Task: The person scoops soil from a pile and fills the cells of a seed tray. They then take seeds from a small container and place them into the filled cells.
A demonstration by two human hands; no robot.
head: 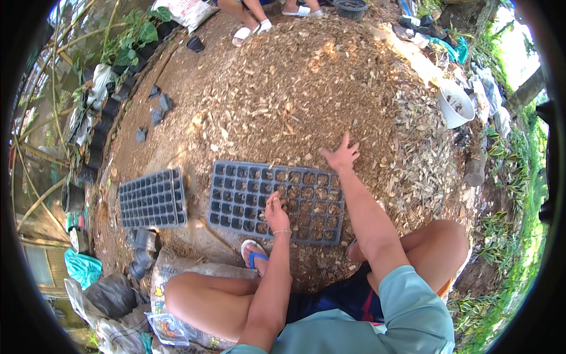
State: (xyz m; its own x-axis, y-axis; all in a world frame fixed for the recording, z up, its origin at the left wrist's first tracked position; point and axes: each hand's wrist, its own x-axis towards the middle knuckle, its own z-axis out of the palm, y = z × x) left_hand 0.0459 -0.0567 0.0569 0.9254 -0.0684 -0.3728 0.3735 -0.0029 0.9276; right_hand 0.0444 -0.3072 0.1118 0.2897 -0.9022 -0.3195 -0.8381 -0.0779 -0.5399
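A black plastic seedling tray [241, 228] lies on the ground in front of my legs. Its right-hand cells hold brown soil mixed with wood chips, while most cells on the left show bare black walls. Over the middle of the tray is my left hand [276, 212], fingers loosely curled; whether anything sits between the fingertips is hidden. Past the tray's far right corner, my right hand [343, 155] is spread with nothing in it, above the broad heap of soil and wood chips [283, 88].
A stack of seedling trays [152, 199] stands to the left. Dark lumps [164, 102] lie beyond it. A white bucket [455, 106] tilts at the right. Another person's feet in white sandals [242, 35] are at the far edge, near a black pot [195, 44].
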